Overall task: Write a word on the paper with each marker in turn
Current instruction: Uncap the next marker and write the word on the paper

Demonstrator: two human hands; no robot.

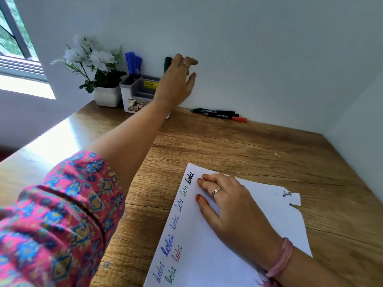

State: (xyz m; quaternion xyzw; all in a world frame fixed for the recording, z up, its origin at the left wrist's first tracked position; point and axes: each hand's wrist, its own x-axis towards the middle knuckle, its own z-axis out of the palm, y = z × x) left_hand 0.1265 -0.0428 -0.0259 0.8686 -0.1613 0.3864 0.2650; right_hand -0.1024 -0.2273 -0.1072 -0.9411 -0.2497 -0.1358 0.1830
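A white paper (238, 264) lies on the wooden desk, with the word "loki" written several times along its left edge in blue, black, red and green. My right hand (230, 206) rests flat on the paper, fingers straight. My left hand (176, 81) reaches to the white and grey desk organizer (138, 96) at the wall, fingers spread. A dark green marker (167, 63) stands upright just left of its fingers, with its lower part hidden behind the hand. Blue markers (133, 63) stand in the organizer's left compartment.
A few markers with green and red caps (219, 113) lie on the desk against the wall, right of the organizer. A white pot of artificial white flowers (99, 79) stands left of it. A window is at far left. The paper's far right corner is torn.
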